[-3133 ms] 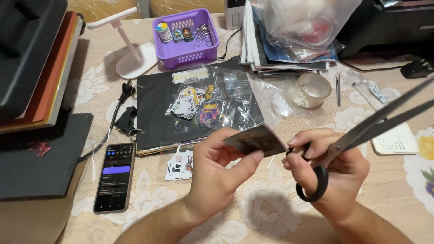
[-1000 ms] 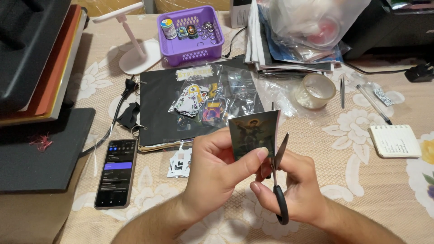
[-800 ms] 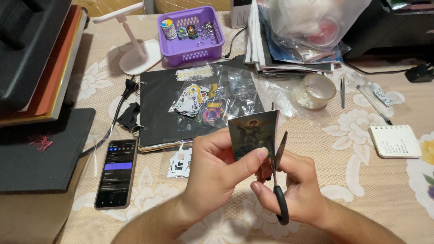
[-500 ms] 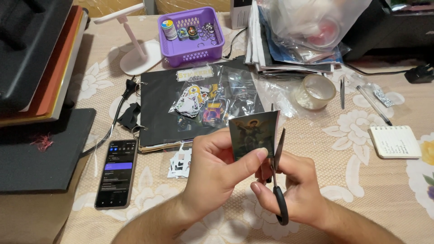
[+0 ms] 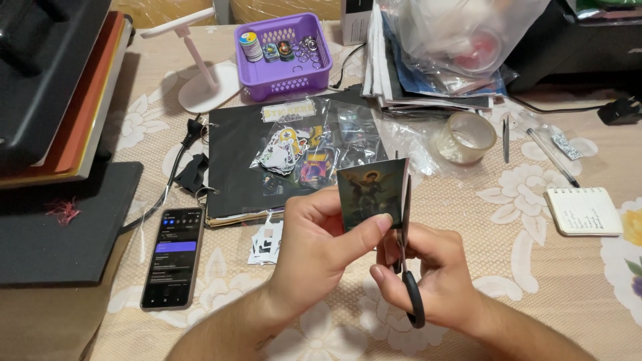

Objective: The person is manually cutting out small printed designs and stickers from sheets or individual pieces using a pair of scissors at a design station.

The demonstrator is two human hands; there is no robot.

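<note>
Smartphone [image 5: 172, 257] lies far left on the tablecloth. Left hand [image 5: 314, 251] pinches an upright picture card [image 5: 372, 192] above the table's middle. Right hand [image 5: 428, 271] grips black-handled scissors [image 5: 406, 267], blades along the card's right edge.

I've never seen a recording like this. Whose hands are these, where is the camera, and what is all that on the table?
There is no machine here: a person wears a camera on the head, so you look down at their own two hands. The left hand pinches a small printed picture card upright. The right hand holds black-handled scissors whose blades run up the card's right edge. On the flowered tablecloth lie a phone, a black folder with bagged stickers, a purple basket of small items, a roll of clear tape, pens, a small notepad and a white stand.
</note>
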